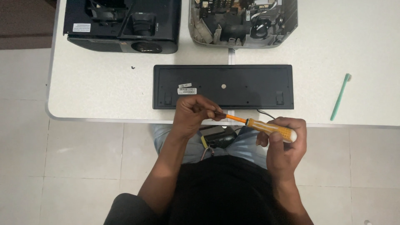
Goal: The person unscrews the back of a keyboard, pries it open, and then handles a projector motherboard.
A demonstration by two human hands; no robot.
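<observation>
Over the bench (104, 100) edge, the left hand (192, 114) pinches the shaft tip of an orange-handled screwdriver (266, 127); the right hand (284, 143) is clenched round its handle. Light, rigid, probably easy to grip at the handle. The upturned black keyboard (223, 86) lies just beyond.

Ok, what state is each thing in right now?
Keyboard: upside down on the table, underside showing.
Screwdriver: handle gripped by right hand, tip pinched in left hand.
Black projector: top cover off.
Grey projector: casing open, insides exposed.
Green toothbrush: lying flat, untouched.
Small screw: loose on table.
</observation>
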